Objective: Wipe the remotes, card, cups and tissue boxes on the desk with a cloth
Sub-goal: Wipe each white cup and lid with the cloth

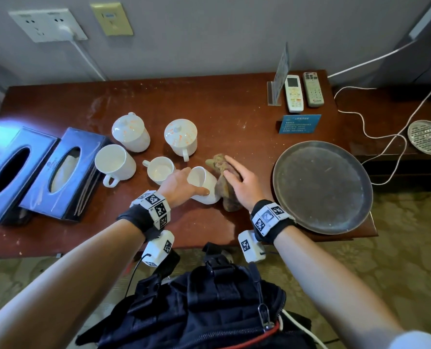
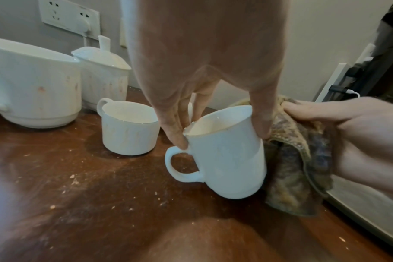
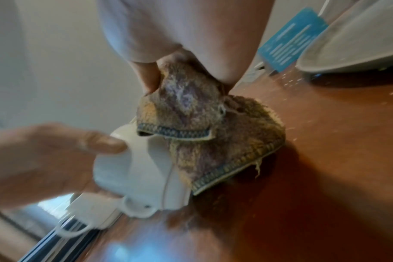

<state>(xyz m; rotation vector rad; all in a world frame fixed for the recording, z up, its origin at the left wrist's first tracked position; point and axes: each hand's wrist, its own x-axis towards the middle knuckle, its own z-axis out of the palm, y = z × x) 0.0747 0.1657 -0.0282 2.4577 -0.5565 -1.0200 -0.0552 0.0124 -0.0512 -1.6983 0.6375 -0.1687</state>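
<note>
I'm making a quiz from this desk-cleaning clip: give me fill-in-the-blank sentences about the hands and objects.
1. The left hand holds the white ceramic mug ____, not upright.
2. The right hand holds the brownish woven cloth against that ____.
3. The lidded white cups number ____.
4. The two white remotes lie at the brown wooden desk's far ____ corner.
Missing: tilted; mug; two; right.

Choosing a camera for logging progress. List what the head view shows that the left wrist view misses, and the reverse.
Head only: the two remotes, the blue card and the tissue boxes. Left wrist only: the handle of the held cup. Both: the left hand gripping the tilted cup by its rim, the right hand holding the cloth against it.
</note>
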